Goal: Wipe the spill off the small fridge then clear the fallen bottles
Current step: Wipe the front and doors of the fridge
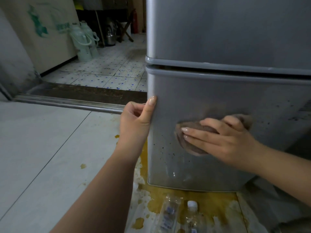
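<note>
Contact is established on the lower door of the small fridge (pixel 210 98): the right hand (pixel 223 140) presses a brown cloth (pixel 193 137) flat against the panel, fingers extended over the cloth, holding it by pressure, not by a closed fist. The left hand (pixel 136 118) braces the door's left edge, thumb on the front face and fingers curled behind the corner; it holds nothing else.

Hazards, judged from this position:

- Dark specks (pixel 166 148) remain just left of and below the cloth. A stroke that stops short leaves them on the panel.
- Cloth held only by flat pressure can bunch or slide out from under the fingers and fall into the yellow puddle (pixel 210 204) directly below the grip.
- Lateral force on the door may pull it open; the left-hand brace counters this.
- Two fallen bottles (pixel 170 214) lie in the puddle below both hands. A knee or foot shifted forward can roll them or slip on the wet floor.
</note>
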Tool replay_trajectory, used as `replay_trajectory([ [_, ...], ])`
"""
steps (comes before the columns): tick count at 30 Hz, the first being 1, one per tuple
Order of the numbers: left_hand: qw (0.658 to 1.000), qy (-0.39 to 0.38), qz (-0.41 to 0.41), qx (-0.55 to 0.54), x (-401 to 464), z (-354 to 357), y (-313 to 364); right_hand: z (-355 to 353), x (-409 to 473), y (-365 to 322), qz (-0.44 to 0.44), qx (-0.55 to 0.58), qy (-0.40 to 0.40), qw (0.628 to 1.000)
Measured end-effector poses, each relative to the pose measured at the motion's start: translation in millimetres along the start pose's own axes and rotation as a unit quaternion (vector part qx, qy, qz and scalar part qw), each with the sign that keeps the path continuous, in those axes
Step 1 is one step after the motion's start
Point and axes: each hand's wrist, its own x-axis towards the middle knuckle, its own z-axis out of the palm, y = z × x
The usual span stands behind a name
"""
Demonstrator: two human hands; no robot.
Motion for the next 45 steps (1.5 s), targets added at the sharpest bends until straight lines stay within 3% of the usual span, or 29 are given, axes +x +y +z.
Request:
replay_trajectory([
  [3,1.000,0.014,0.014,0.017,-2.8,1.3,0.9,-15.9,4.5,30.0,0.105,0.061,0.004,0.993],
  [5,0.999,0.024,0.019,0.030,-3.3,2.5,-0.7,-20.6,18.7,49.6,0.142,0.050,0.054,0.987],
  [9,0.999,0.032,0.023,0.028,-4.4,4.6,-0.9,-10.9,44.7,35.4,0.092,-0.001,0.135,0.987],
  [13,0.999,0.021,0.011,0.039,-7.5,2.8,1.0,-3.2,9.6,19.1,-0.029,-0.033,0.064,0.997],
  [15,0.999,0.022,0.006,0.048,-10.1,2.2,3.8,-12.9,-5.6,32.1,0.001,0.010,0.056,0.998],
  [20,0.993,0.062,0.008,0.098,-18.0,14.2,10.7,-30.3,13.8,54.2,0.194,0.051,0.092,0.975],
  [23,0.990,0.093,-0.018,0.106,-23.1,22.5,12.1,-9.0,21.4,24.4,0.143,0.012,0.137,0.980],
  [25,0.987,0.118,-0.037,0.105,-26.7,24.7,14.4,-0.1,1.6,15.9,0.094,-0.012,0.125,0.988],
  [27,0.985,0.134,-0.018,0.109,-32.5,25.6,20.2,-2.5,-15.5,13.0,0.148,-0.002,0.131,0.980],
  [30,0.967,0.109,0.132,0.186,-45.2,28.2,30.0,-5.8,-18.3,-1.5,0.346,0.002,0.190,0.919],
  [33,0.897,0.031,0.340,0.282,-49.5,30.4,33.7,-2.2,11.1,-25.5,0.509,0.000,0.264,0.819],
  [35,0.802,-0.039,0.469,0.367,-44.5,31.9,36.1,4.1,36.6,-42.4,0.570,0.032,0.282,0.771],
  [38,0.641,-0.137,0.600,0.458,-30.2,34.4,44.9,9.4,57.1,-56.2,0.589,0.072,0.271,0.758],
  [40,0.571,-0.192,0.631,0.488,-20.3,37.4,53.0,8.2,57.6,-54.5,0.612,0.063,0.283,0.736],
  [41,0.544,-0.212,0.638,0.501,-15.6,39.5,57.7,8.1,55.4,-51.4,0.649,0.058,0.308,0.693],
  [44,0.480,-0.245,0.651,0.534,-4.9,49.5,70.5,7.0,47.9,-39.7,0.779,0.082,0.412,0.465],
  [45,0.463,-0.253,0.653,0.543,-3.2,53.9,73.1,6.5,49.1,-39.4,0.792,0.077,0.413,0.443],
])
